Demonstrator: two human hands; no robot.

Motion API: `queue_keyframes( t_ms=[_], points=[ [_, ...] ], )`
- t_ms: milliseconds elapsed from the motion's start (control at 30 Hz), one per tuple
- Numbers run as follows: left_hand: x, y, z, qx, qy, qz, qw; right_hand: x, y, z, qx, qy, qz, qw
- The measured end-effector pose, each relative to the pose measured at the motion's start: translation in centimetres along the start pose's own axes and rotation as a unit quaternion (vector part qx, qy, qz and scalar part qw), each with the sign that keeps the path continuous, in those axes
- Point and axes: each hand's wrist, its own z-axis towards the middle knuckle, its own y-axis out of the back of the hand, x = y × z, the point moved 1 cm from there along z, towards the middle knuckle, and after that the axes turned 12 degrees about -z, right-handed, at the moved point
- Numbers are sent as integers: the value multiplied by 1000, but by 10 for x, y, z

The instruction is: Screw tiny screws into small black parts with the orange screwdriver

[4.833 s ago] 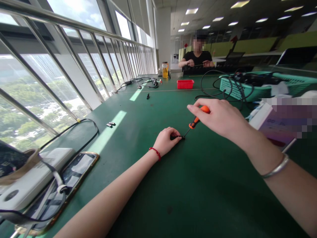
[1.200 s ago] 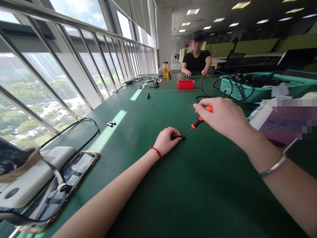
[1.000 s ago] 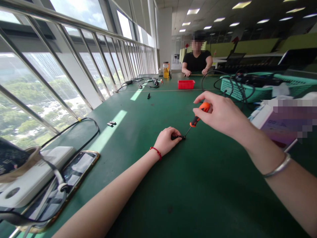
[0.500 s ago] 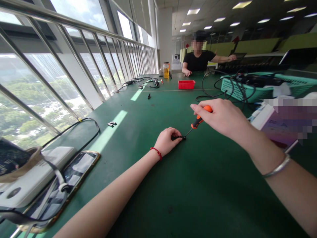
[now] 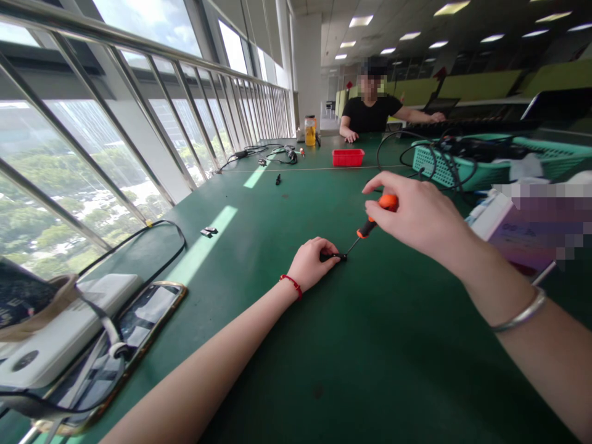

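With fingers pinched, my left hand (image 5: 316, 259) holds a small black part (image 5: 341, 256) down on the green table (image 5: 277, 345). Most of that part is hidden under my fingers, so its kind does not show. My right hand (image 5: 411, 213) is around the orange end of a screwdriver (image 5: 369, 227) with an orange and black handle. The screwdriver leans, its thin shaft running down to the left, and its tip meets the right end of the black part. Index finger and thumb of my right hand are apart at the front of the handle.
Small black pieces (image 5: 209, 232) lie at left, another (image 5: 278, 179) farther back. Behind are a red tray (image 5: 348, 158), cables (image 5: 289, 154) and a jar (image 5: 309, 131). A teal basket (image 5: 444, 169) and a box (image 5: 522, 228) stand right, a phone (image 5: 157, 314) left. A person (image 5: 372, 114) sits opposite.
My right hand's index finger has lifted and its thumb has shifted slightly right on the screwdriver handle. My left hand and the black part stay put. The person opposite has moved an arm slightly.
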Motion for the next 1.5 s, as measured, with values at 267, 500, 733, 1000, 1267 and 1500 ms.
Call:
queue_keyframes(
  t_ms=[267, 500, 733, 1000, 1267, 1500],
  points=[
    [-2, 0, 0, 2, 2, 1, 1000, -1, 0, 0, 53, -20, -8, 998],
    [0, 0, 0, 0, -3, 0, 1000, 1, 4, 0, 46, -24, -1, 999],
    [0, 0, 0, 0, 0, 0, 1000, -1, 5, 1, 57, -21, 7, 998],
    [-2, 0, 0, -2, 0, 4, 1000, 1, -1, -1, 66, -29, -11, 997],
    [0, -1, 0, 0, -2, 3, 1000, 5, 0, 0, 47, -33, 2, 998],
    [-2, 1, 0, -2, 3, 5, 1000, 3, -1, 1, 19, -26, 28, 999]
  ],
)
